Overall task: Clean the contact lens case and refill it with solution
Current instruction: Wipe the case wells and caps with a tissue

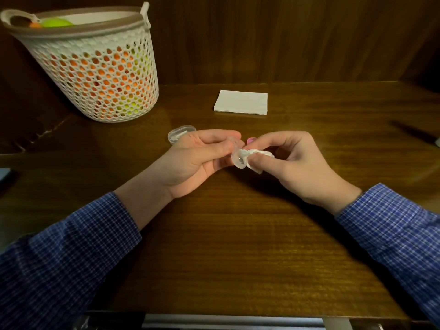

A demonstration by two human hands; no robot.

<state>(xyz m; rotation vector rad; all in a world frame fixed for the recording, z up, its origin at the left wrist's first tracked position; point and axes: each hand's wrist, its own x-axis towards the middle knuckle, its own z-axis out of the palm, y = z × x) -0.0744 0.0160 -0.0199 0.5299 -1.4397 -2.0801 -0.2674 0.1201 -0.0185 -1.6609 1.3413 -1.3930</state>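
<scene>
Dark wood panelling is seen behind a glossy brown wooden desk (238,234), and the wiping stage looks to be in hand right now. At mid-desk, just above the surface, a small clear plastic contact lens case (237,160) is pinched at its far well by the curled fingers and thumb of the left hand (197,163), the near well being turned toward the other hand. A crumpled white tissue wad (257,156) is gripped tightly by the right hand (297,165) and is pressed against that near well. 1 small pink cap (251,140) is glimpsed just behind the fingers, so at least 1 lid appears to be off; a second cap cannot be made out. Cleaning is judged to be under way, not finished: whether both wells have been wiped cannot be told. Refilling is not yet begun, and no solution bottle is shown anywhere. Farther back, 1 folded white paper napkin (241,101) lies unused, a small clear oval plastic box (180,136) sits beside the left hand, and a white perforated plastic basket (95,67) of orange and green balls stands at the far left.
</scene>
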